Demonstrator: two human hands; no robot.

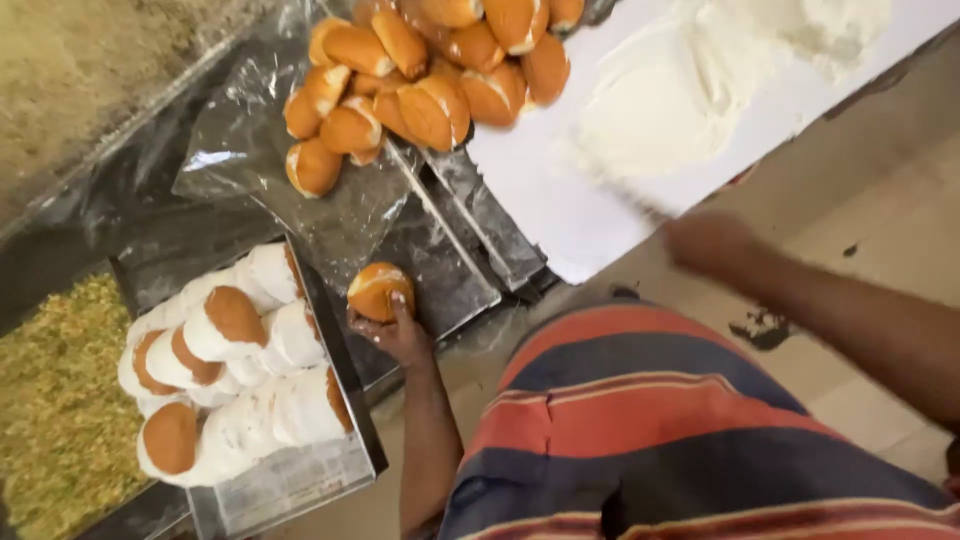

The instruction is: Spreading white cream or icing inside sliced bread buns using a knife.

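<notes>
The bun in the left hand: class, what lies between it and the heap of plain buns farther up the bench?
In the head view, only crinkled clear plastic sheet over a dark metal tray lies between the held bun and the bun heap; no other bun sits there.

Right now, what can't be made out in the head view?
- Right hand: motion-blurred; whether it holds anything, and its grip, can't be told.
- White cream on the white board: overexposed, its edges unclear.
- Bun pile: cut off by the top edge.
- Left hand holds a bun; its underside is hidden.
</notes>
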